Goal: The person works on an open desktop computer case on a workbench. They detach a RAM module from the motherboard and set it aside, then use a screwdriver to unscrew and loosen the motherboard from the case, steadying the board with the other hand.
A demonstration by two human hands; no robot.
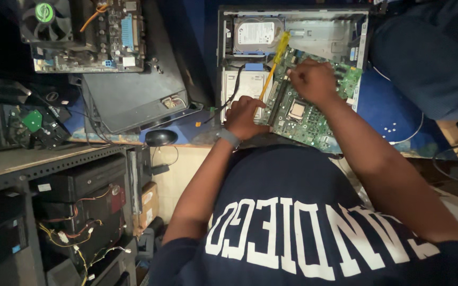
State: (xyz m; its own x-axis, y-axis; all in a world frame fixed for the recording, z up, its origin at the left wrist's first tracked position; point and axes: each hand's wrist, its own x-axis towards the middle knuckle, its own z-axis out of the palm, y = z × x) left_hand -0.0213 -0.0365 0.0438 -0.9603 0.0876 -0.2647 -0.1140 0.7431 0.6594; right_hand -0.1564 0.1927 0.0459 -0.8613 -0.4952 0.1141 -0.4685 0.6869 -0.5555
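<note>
Open computer case, 12 to 1 o'clock on the bench: side panel off, interior exposed
Green motherboard, tilted inside the case, lower edge toward 6 o'clock; square processor socket near its middle
Second motherboard with fan, 10 o'clock, well apart
Flat dark panel, 9 o'clock of the case
Hard drive, top of case, 12 o'clock
Right hand: fingers curled down onto the motherboard's upper part; whether it grips anything, cannot tell
Left hand: fist closed round the lower end of a yellow screwdriver, which slants up toward 1 o'clock over the case
Black mouse, 9 o'clock of the left hand
</note>
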